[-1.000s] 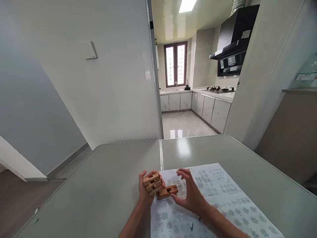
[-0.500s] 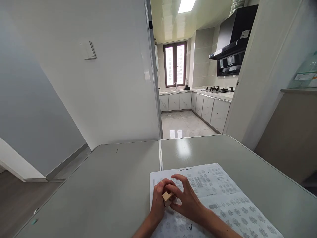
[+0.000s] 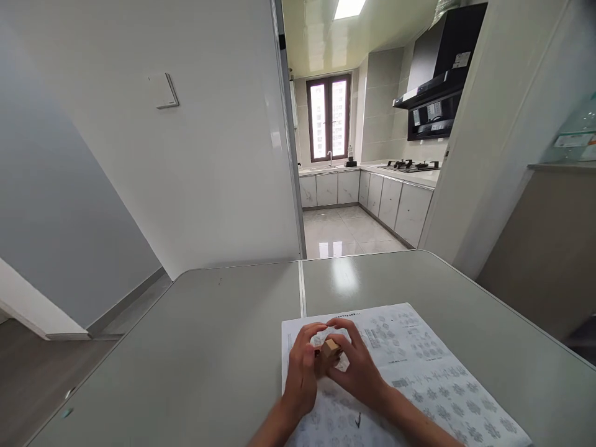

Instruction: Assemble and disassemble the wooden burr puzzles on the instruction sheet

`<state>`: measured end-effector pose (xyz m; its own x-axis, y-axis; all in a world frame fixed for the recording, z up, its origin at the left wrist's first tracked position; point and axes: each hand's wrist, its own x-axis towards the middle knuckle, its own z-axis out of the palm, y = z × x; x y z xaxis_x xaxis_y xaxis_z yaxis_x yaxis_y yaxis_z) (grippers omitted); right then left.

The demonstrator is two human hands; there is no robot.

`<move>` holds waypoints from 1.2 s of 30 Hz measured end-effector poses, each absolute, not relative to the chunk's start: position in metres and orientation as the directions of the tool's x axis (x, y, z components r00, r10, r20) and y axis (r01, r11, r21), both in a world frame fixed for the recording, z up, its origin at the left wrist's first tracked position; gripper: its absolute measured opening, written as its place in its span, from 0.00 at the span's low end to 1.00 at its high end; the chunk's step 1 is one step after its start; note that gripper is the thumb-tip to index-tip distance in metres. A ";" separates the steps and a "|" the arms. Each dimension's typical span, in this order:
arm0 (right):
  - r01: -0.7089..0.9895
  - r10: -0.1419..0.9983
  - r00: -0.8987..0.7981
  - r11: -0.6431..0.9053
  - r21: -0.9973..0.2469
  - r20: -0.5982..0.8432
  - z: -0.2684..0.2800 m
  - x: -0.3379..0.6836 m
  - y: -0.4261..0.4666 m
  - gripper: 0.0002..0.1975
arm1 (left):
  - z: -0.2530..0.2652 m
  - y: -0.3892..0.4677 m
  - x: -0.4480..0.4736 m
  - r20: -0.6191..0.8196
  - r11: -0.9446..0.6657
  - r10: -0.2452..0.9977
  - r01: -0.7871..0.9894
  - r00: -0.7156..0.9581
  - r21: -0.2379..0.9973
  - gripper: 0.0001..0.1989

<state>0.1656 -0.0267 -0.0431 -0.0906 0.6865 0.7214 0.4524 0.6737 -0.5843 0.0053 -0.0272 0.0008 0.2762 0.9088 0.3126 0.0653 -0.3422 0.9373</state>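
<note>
A small wooden block puzzle (image 3: 330, 348) sits between my two hands over a printed paper sheet (image 3: 419, 363). My right hand (image 3: 362, 372) pinches it from the right, with the thumb below and the fingers curled over its far side. From the left, my left hand (image 3: 302, 375) curves around it with the fingers bent and closed against its side. The fingertips of both hands nearly meet behind the block. My fingers cover part of it, so its full shape is hidden. Rows of small grey diagrams and a handwritten tick mark show on the sheet.
The sheet lies on a grey-green table (image 3: 209, 354) with a pale seam down its middle. A small teal bit (image 3: 67, 412) rests near the left edge. Past the table is a kitchen with white cabinets (image 3: 328, 188) and a gas stove (image 3: 413, 165).
The wooden block has turned and shifted slightly up and to the right in my hands. My right fingers have closed in on it, and my left fingers have straightened a little.
</note>
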 end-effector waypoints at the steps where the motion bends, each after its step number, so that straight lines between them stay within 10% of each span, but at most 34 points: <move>1: 0.434 0.711 -0.050 0.648 -0.626 0.701 -0.043 0.166 -0.026 0.17 | 0.000 -0.026 0.004 0.355 -0.394 0.897 0.116 0.264 0.912 0.27; 9: 0.158 0.920 0.270 0.249 -0.955 0.285 -0.043 0.182 -0.007 0.14 | -0.007 -0.013 -0.002 0.520 -0.634 0.773 0.428 0.363 0.644 0.14; 14: 0.010 0.932 0.340 0.134 -0.991 0.130 -0.051 0.196 0.003 0.20 | -0.010 -0.003 -0.008 0.487 -0.728 0.685 0.514 0.541 0.453 0.22; 29: 0.288 0.979 0.110 0.134 -0.948 0.171 -0.053 0.191 0.003 0.08 | -0.041 0.025 -0.020 0.398 -0.501 0.854 0.736 0.335 0.455 0.14; 36: 0.443 0.974 -0.027 0.214 -0.871 0.226 -0.056 0.186 -0.004 0.18 | -0.042 0.026 -0.025 0.421 -0.439 0.871 0.782 0.251 0.443 0.15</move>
